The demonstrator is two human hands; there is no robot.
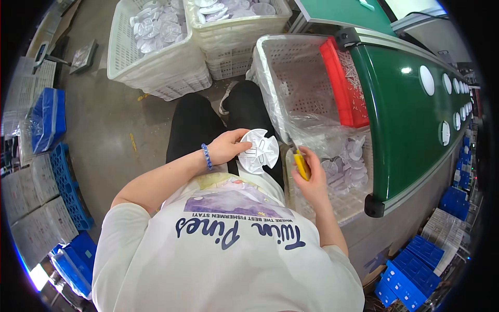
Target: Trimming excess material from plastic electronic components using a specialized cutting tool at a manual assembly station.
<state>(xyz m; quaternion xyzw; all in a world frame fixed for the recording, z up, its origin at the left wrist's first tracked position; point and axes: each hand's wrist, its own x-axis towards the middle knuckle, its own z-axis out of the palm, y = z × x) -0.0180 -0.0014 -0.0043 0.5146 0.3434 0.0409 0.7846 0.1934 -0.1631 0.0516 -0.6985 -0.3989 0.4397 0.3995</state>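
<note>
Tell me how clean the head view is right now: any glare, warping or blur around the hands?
Head view: strong fisheye bending, black corners, the conveyor belt curving at the right; a bright glare spot on the belt's green surface; the left hand on the white plastic disc is sharp and evenly lit; the right hand with the yellow-handled tool is slightly soft.

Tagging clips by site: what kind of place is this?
Likely a factory line for plastic parts: a green conveyor carries white discs, crates hold more of them, and the left hand holds one disc while the right hand holds a yellow tool.
</note>
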